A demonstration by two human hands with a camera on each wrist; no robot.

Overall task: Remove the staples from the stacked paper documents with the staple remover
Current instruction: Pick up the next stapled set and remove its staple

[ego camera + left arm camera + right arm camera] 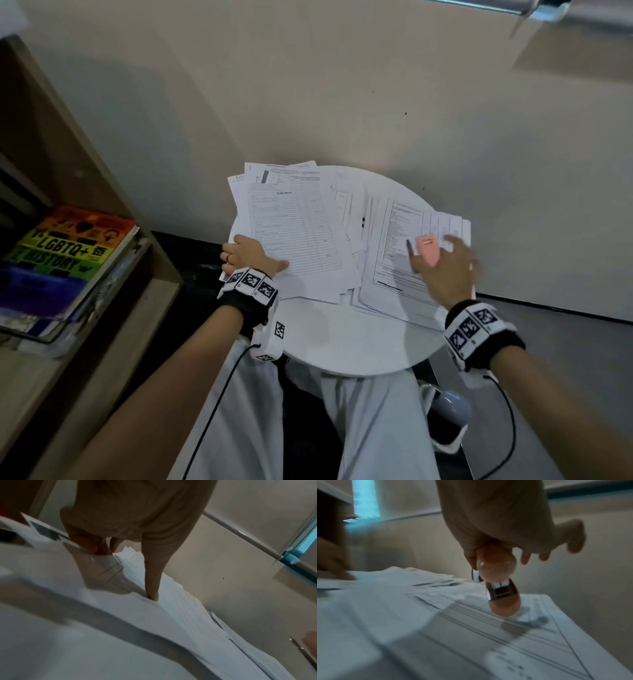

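Observation:
Two loose stacks of printed documents lie on a small round white table [342, 342]. My left hand [245, 255] grips the near left edge of the left stack [294, 233]; the thumb [152, 574] presses on top and the fingers curl under the sheets [180, 615]. My right hand [445, 270] hovers over the right stack [387, 284] and pinches a pink staple remover [428, 249] between thumb and forefinger, the other fingers spread. From the right wrist the remover [501, 588] points down, just above the top sheet [471, 635]. No staple can be made out.
A wooden bookshelf [113, 192] stands close on the left with a rainbow-covered book [68, 250] on its shelf. A beige wall rises right behind the table. My legs in white trousers [370, 428] are under the table's near edge.

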